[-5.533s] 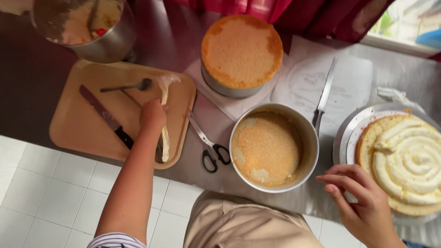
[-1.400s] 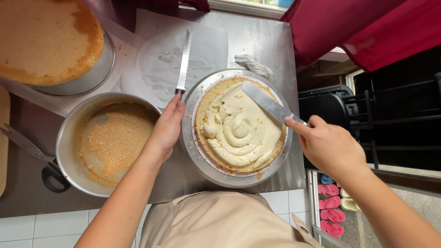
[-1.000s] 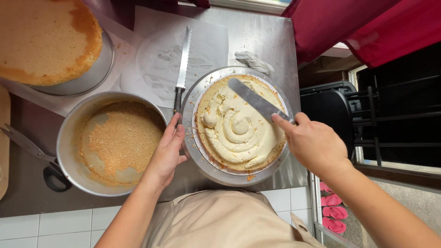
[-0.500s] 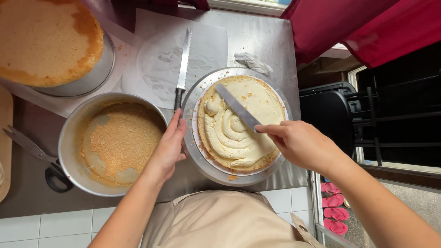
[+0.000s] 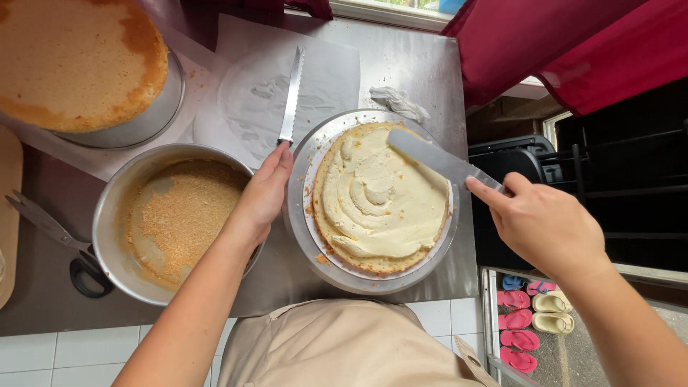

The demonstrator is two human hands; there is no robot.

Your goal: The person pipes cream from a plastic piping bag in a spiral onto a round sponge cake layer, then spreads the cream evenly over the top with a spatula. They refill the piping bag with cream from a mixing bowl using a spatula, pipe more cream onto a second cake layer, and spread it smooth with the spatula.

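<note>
Looking down past the beige apron [image 5: 344, 351], we see our left hand [image 5: 261, 197] laid open-fingered against the rim of the round silver turntable [image 5: 297, 229], which carries one round sponge layer covered with cream-coloured frosting [image 5: 376, 201], while our right hand [image 5: 545, 226] is closed around the handle of the long flat metal spatula [image 5: 437, 159], its blade resting on the frosting's far right side. Left of the turntable sits one round metal cake pan [image 5: 107, 236] holding only crumbs, with black-handled scissors [image 5: 57, 244] beside it. Farther off we count one serrated knife [image 5: 290, 97] on white paper, one crumpled white wad [image 5: 398, 100], and one second golden sponge layer [image 5: 72, 61] atop another metal pan.
</note>
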